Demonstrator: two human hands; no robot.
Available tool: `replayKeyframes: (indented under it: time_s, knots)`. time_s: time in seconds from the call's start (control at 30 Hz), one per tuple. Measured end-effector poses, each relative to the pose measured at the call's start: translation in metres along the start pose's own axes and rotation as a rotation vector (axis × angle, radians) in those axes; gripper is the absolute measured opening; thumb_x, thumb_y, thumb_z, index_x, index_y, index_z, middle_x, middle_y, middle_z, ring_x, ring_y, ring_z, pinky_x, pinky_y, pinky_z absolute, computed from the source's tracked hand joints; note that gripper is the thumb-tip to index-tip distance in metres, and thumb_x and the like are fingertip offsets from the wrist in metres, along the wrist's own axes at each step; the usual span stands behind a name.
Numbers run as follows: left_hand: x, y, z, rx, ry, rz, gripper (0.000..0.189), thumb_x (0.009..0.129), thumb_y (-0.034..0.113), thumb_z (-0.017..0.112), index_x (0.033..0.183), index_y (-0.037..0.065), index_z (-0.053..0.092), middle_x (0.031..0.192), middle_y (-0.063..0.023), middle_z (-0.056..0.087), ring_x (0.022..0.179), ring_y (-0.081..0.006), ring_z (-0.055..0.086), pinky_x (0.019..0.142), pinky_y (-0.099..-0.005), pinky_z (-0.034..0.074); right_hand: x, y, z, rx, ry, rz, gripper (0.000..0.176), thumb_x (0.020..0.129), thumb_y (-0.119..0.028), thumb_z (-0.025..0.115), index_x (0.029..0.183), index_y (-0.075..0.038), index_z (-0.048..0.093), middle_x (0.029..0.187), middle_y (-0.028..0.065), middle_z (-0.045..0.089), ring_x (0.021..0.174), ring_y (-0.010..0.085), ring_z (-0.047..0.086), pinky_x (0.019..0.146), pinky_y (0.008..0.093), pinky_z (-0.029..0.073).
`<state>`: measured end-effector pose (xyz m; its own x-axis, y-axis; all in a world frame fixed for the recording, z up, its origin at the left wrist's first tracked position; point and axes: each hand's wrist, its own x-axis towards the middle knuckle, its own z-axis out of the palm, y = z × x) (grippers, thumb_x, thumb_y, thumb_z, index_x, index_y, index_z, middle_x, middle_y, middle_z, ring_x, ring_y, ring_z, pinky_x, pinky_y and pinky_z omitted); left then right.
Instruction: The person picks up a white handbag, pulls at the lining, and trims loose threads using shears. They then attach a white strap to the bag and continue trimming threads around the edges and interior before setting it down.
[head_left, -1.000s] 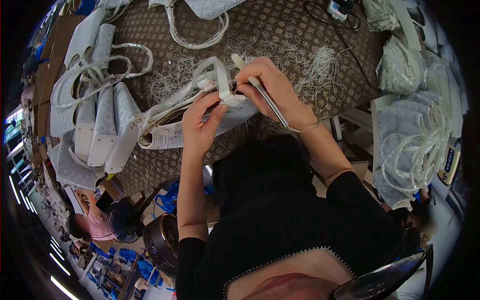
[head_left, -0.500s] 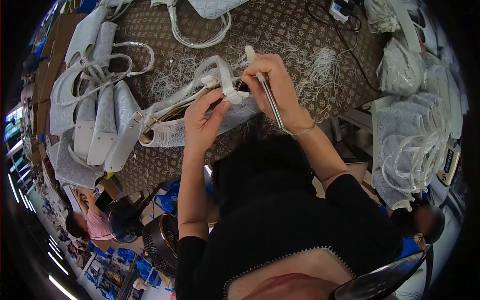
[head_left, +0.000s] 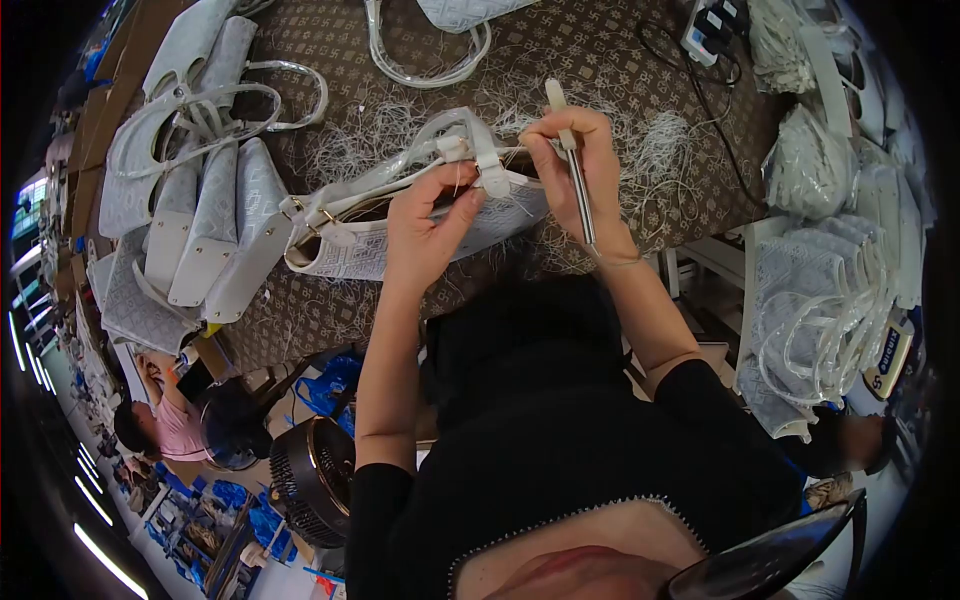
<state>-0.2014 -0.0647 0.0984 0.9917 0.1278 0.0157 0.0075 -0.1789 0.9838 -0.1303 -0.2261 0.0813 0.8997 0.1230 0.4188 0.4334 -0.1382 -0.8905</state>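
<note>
A white patterned handbag (head_left: 365, 250) lies tilted on the cloth in front of me, its zip opening towards me. My left hand (head_left: 432, 222) has thumb and forefinger closed at the bag's upper edge, beside the white tab (head_left: 494, 181) of its handle. Loose thread ends stick out near these fingertips. In my right hand (head_left: 577, 165) is a slim silver rod-shaped tool (head_left: 580, 200) with a cream-coloured end pointing up and away. My right fingertips are close to the tab's right side; whether they also hold thread is hard to tell.
More white handbags (head_left: 235, 240) stand on the left. Cut thread (head_left: 660, 150) litters the brown patterned cloth (head_left: 560, 50). Wrapped bundles (head_left: 810, 165) and stacked bag pieces (head_left: 820, 290) are on the right, near a power strip (head_left: 705, 35). A black fan (head_left: 315, 480) stands below left.
The whole view has shifted, so bag and hands appear farther right. My left fingertips have moved slightly left of the handle tab. The tool remains in my right hand.
</note>
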Motion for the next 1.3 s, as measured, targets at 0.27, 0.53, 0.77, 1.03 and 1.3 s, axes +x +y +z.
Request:
replayKeyframes:
  time_s: [0.27,0.53,0.77,1.03,1.3]
  knots:
    - [-0.006,0.007,-0.004,0.076,-0.053,0.030,0.021,0.078,0.005,0.063,0.099,0.002,0.060,0.089,-0.0071,0.065,0.080,-0.0125,0.061,0.073,-0.0238,0.047,0.010,-0.009,-0.010,0.204,0.233,0.090,0.026,0.083,-0.004,0.060,0.101,-0.003,0.041,0.086,0.0063,0.056,0.073,0.0084,0.052,0.067,0.0197,0.044]
    - [-0.048,0.024,0.006,0.123,-0.176,0.116,0.018,0.077,0.002,0.061,0.095,0.004,0.062,0.084,-0.0103,0.062,0.074,-0.0246,0.061,0.065,-0.0277,0.049,0.029,-0.015,-0.040,0.361,0.269,0.123,0.026,0.093,-0.020,0.047,0.110,-0.001,0.044,0.086,0.0120,0.061,0.083,0.0163,0.059,0.075,0.0294,0.049]
    - [-0.056,0.034,0.003,0.364,-0.099,0.275,0.017,0.076,0.007,0.065,0.092,0.005,0.062,0.090,-0.0101,0.062,0.080,-0.0245,0.061,0.067,-0.0305,0.050,0.024,-0.012,-0.040,0.836,0.163,0.420,0.030,0.091,-0.026,0.051,0.106,-0.001,0.057,0.077,0.0021,0.057,0.068,0.0086,0.054,0.067,0.0296,0.052]
    - [-0.044,0.019,0.002,-0.545,-0.028,-0.022,0.029,0.081,0.011,0.063,0.108,0.002,0.058,0.101,-0.0082,0.060,0.094,-0.0160,0.056,0.085,-0.0280,0.042,-0.005,-0.064,-0.011,0.699,-0.055,0.250,0.018,0.080,-0.003,0.063,0.092,-0.005,0.050,0.088,0.0083,0.059,0.083,0.0170,0.058,0.075,0.0326,0.048]
    - [-0.043,0.013,0.002,-0.930,0.042,-0.121,0.038,0.087,0.025,0.058,0.118,0.004,0.052,0.107,-0.0076,0.058,0.098,-0.0158,0.054,0.088,-0.0306,0.042,-0.008,-0.073,0.014,-0.051,-0.372,-0.382,0.020,0.069,-0.009,0.071,0.088,-0.012,0.065,0.091,0.0032,0.064,0.100,0.0276,0.054,0.093,0.0433,0.036]
